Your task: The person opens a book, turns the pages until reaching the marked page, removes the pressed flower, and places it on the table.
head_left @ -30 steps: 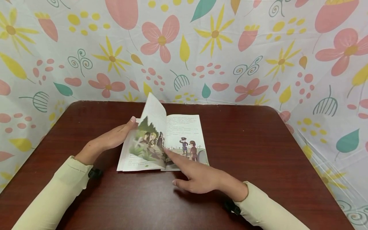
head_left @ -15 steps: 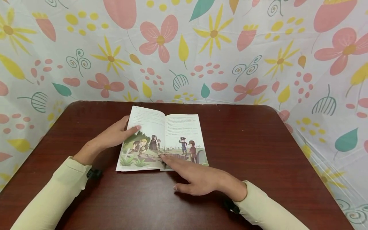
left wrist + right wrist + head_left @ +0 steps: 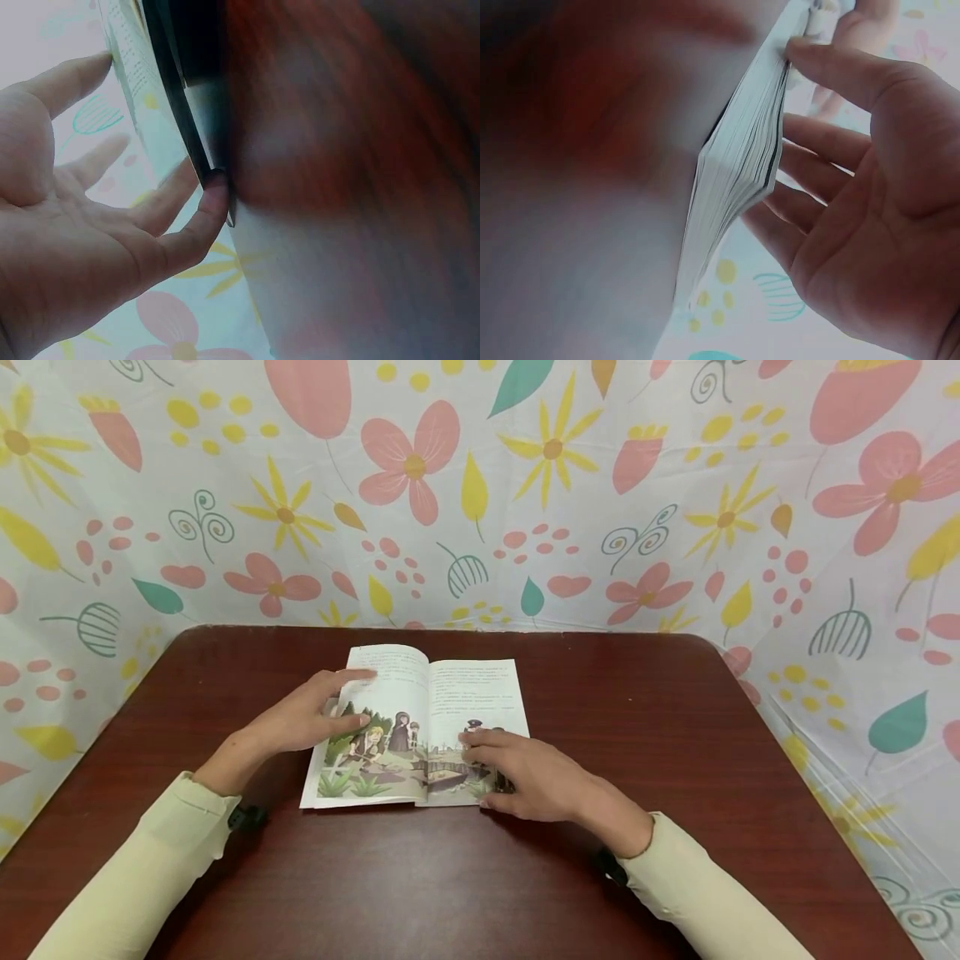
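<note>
An illustrated book (image 3: 468,689) lies open on the dark red-brown table, with a coloured drawing running across both pages. My left hand (image 3: 288,718) is over the left page's outer edge, thumb and forefinger extended across the paper. From the left wrist view, the little finger of that hand (image 3: 97,232) reaches the book's edge. Over the lower part of the right page is my right hand (image 3: 551,781), fingers stretched toward the spine and covering part of the drawing. In the right wrist view its thumb touches the edge of the book (image 3: 739,161).
The wooden table (image 3: 637,710) extends around the book on all sides. Behind it hangs a white cloth (image 3: 480,493) printed with flowers and leaves. A small black device (image 3: 247,817) sits at the left wrist and another (image 3: 611,867) at the right.
A raised page has come down flat on the left side. My left hand has shifted onto that page. My right hand has moved from the spine to the right page.
</note>
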### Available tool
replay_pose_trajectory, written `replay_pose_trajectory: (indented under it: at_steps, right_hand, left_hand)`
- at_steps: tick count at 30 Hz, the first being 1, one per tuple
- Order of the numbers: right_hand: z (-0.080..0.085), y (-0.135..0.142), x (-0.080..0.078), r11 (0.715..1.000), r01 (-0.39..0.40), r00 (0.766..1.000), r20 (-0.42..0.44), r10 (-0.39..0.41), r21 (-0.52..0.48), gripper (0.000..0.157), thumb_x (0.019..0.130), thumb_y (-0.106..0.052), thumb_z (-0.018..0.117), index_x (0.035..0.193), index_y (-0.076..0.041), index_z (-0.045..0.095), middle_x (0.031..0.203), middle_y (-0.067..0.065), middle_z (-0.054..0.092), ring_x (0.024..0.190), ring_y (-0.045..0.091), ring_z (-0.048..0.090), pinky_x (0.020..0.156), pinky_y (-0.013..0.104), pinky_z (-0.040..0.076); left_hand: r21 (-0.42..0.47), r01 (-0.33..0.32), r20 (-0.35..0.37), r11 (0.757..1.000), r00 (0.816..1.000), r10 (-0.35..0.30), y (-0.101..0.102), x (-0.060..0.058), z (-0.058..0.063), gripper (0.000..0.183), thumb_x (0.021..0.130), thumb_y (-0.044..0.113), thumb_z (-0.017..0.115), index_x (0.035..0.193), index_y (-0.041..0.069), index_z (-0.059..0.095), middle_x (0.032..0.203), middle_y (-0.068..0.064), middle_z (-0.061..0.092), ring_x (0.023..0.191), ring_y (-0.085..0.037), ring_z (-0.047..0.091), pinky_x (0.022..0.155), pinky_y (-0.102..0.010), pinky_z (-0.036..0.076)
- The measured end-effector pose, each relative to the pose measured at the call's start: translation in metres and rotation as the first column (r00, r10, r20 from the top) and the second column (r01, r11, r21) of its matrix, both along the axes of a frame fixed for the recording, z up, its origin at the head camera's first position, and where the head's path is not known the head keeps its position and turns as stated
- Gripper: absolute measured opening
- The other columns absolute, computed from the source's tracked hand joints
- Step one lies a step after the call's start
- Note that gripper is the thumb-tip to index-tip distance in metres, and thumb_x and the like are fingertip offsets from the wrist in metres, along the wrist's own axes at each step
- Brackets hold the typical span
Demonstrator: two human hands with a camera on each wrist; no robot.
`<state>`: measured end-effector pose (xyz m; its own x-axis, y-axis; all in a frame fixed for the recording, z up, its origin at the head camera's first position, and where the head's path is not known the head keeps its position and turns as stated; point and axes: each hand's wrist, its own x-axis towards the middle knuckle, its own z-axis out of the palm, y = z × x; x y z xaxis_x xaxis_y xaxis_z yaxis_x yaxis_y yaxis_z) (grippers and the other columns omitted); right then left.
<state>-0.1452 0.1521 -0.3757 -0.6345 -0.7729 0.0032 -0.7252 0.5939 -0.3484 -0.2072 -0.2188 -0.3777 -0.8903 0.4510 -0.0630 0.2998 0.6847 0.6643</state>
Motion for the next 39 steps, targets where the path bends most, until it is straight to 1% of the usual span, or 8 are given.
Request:
replay_pose_trajectory:
  at_steps: [2, 4, 8, 11, 16, 24, 31, 39]
  right_hand:
    - [0.0, 0.001, -0.001, 1.0, 0.01, 1.0, -0.017, -0.01, 0.005, 0.056, 0.094, -0.029, 0.083, 0.142, -0.008, 0.066, 0.163, 0.006, 0.048, 0.152, 0.025, 0.044, 0.114, 0.045, 0.047]
    - [0.0, 0.002, -0.002, 1.0, 0.021, 1.0, -0.017, -0.021, 0.012, 0.055, 0.093, -0.032, 0.085, 0.14, -0.009, 0.068, 0.162, 0.006, 0.049, 0.151, 0.024, 0.045, 0.112, 0.043, 0.048]
    - [0.001, 0.002, -0.002, 0.999, 0.028, 0.999, -0.022, -0.027, 0.022, 0.055, 0.092, -0.034, 0.086, 0.138, -0.01, 0.07, 0.161, 0.006, 0.051, 0.149, 0.023, 0.047, 0.108, 0.043, 0.051]
    - [0.003, 0.003, -0.002, 0.999, 0.022, 0.999, -0.03, -0.021, 0.03, 0.051, 0.091, -0.034, 0.087, 0.135, -0.013, 0.073, 0.159, 0.006, 0.053, 0.147, 0.024, 0.05, 0.106, 0.043, 0.053]
    - [0.006, 0.005, -0.004, 1.0, -0.013, 0.999, -0.042, 0.014, 0.028, 0.04, 0.092, -0.031, 0.086, 0.128, -0.015, 0.078, 0.154, 0.006, 0.059, 0.143, 0.028, 0.056, 0.107, 0.045, 0.053]
    - [0.006, 0.007, -0.007, 0.997, -0.071, 0.995, -0.072, 0.068, -0.032, 0.019, 0.1, -0.014, 0.075, 0.119, -0.011, 0.081, 0.141, 0.008, 0.069, 0.136, 0.022, 0.062, 0.108, 0.043, 0.052]
    - [0.006, 0.008, -0.011, 0.998, -0.057, 0.998, -0.033, 0.055, -0.039, 0.019, 0.102, -0.011, 0.071, 0.119, -0.012, 0.079, 0.138, 0.004, 0.07, 0.131, 0.021, 0.065, 0.104, 0.041, 0.055]
    - [0.004, 0.017, -0.02, 0.994, 0.043, 0.999, 0.022, -0.04, -0.102, 0.03, 0.096, -0.008, 0.074, 0.126, -0.01, 0.072, 0.119, -0.002, 0.071, 0.101, 0.011, 0.067, 0.086, 0.032, 0.057]
  left_hand:
    - [-0.027, 0.019, -0.031, 0.999, 0.999, -0.02, 0.0, 0.0, -0.001, 0.062, 0.102, 0.032, 0.074, 0.159, 0.017, 0.051, 0.158, -0.023, 0.041, 0.142, -0.04, 0.041, 0.11, -0.064, 0.039]
    - [-0.039, 0.019, -0.023, 0.999, 1.0, -0.02, 0.001, 0.001, -0.001, 0.052, 0.104, 0.032, 0.072, 0.153, 0.018, 0.059, 0.158, -0.026, 0.039, 0.146, -0.041, 0.035, 0.11, -0.065, 0.038]
    - [-0.042, -0.003, 0.036, 0.999, 0.999, 0.004, 0.0, 0.003, 0.0, 0.048, 0.104, 0.036, 0.071, 0.149, 0.021, 0.063, 0.168, -0.031, 0.016, 0.158, -0.046, 0.013, 0.113, -0.072, 0.034]
    - [-0.038, -0.006, 0.053, 0.999, 0.999, 0.008, 0.0, 0.004, 0.0, 0.051, 0.102, 0.038, 0.074, 0.149, 0.02, 0.064, 0.171, -0.03, 0.006, 0.16, -0.047, 0.006, 0.113, -0.073, 0.033]
    - [-0.06, 0.011, 0.068, 0.998, 0.998, -0.007, 0.0, 0.003, -0.001, 0.061, 0.099, 0.039, 0.077, 0.153, 0.017, 0.059, 0.171, -0.029, 0.005, 0.159, -0.046, 0.008, 0.111, -0.069, 0.037]
    - [-0.112, 0.073, 0.065, 0.991, 0.996, -0.066, 0.001, 0.004, -0.004, 0.071, 0.099, 0.037, 0.078, 0.159, 0.012, 0.05, 0.168, -0.028, 0.018, 0.152, -0.046, 0.027, 0.111, -0.066, 0.039]
    - [-0.134, 0.108, 0.086, 0.985, 0.992, -0.097, 0.0, 0.004, -0.003, 0.074, 0.099, 0.037, 0.077, 0.162, 0.012, 0.045, 0.17, -0.025, 0.017, 0.154, -0.045, 0.023, 0.112, -0.067, 0.037]
    - [-0.152, 0.134, 0.088, 0.979, 0.989, -0.122, -0.002, 0.006, -0.001, 0.077, 0.099, 0.038, 0.076, 0.163, 0.012, 0.043, 0.171, -0.024, 0.017, 0.156, -0.045, 0.02, 0.113, -0.068, 0.036]
